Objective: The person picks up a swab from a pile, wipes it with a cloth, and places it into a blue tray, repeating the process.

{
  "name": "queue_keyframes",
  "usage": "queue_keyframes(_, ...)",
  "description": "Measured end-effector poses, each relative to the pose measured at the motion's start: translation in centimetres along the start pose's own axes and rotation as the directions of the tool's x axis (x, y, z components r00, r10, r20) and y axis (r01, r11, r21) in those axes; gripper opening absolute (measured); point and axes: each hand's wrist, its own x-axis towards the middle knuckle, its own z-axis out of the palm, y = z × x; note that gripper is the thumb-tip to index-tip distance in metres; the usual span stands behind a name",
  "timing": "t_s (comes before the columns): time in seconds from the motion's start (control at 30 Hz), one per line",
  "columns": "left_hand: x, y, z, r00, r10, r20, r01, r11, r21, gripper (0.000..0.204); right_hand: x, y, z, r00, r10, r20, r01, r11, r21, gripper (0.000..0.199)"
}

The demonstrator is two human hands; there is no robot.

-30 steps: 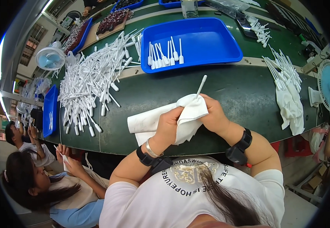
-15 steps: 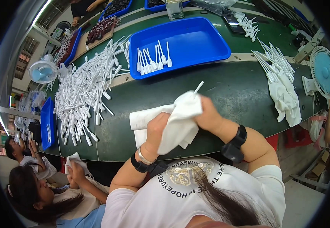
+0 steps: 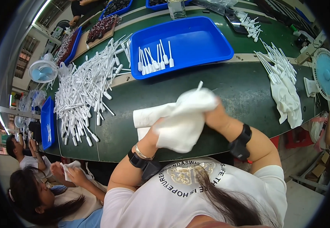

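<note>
Between my hands, over the table's near side, is a white cloth (image 3: 184,131). From its top sticks out the thin white end of a stick (image 3: 200,85); the rest is wrapped and hidden. My left hand (image 3: 151,133) is closed on the cloth's left side, its fingers partly covered. My right hand (image 3: 216,116), a little blurred, grips the cloth on the right. Beneath and left of them lies a folded white cloth (image 3: 148,117). Ahead, a blue tray (image 3: 199,41) has several white sticks (image 3: 153,62) with thick rounded ends at its left.
A big heap of similar white sticks (image 3: 83,89) covers the green table's left side. On the right, more sticks (image 3: 277,62) lie by a crumpled white cloth (image 3: 286,97), near a fan (image 3: 323,74). A co-worker's hands (image 3: 72,173) hold a cloth at lower left.
Both hands and the cloth have shifted slightly right, and the cloth has turned, with less of the stick showing. The co-worker's hands have moved apart.
</note>
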Motion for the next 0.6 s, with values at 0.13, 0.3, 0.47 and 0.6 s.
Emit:
queue_keyframes(0.13,0.2,0.8,-0.5,0.939,-0.302,-0.165,0.315,0.947,0.057,0.044,-1.4,1.1,1.9,0.963,-0.103,0.249,0.181,0.932,-0.314,0.025)
queue_keyframes(0.3,0.6,0.8,1.4,0.974,-0.046,-0.221,0.071,0.992,0.105,0.029,-1.3,1.6,2.1,0.974,-0.127,0.189,0.183,0.930,-0.317,0.026)
queue_keyframes(0.47,-0.4,2.3,-1.6,0.952,0.194,-0.236,-0.102,0.930,0.352,0.017,-0.8,0.5,1.5,0.983,-0.057,0.173,0.112,0.939,-0.325,0.023)
queue_keyframes(0.6,0.1,1.7,0.0,0.945,0.277,-0.173,-0.161,0.856,0.492,0.011,-1.5,2.0,2.0,0.933,0.006,0.359,0.217,0.787,-0.577,0.021)
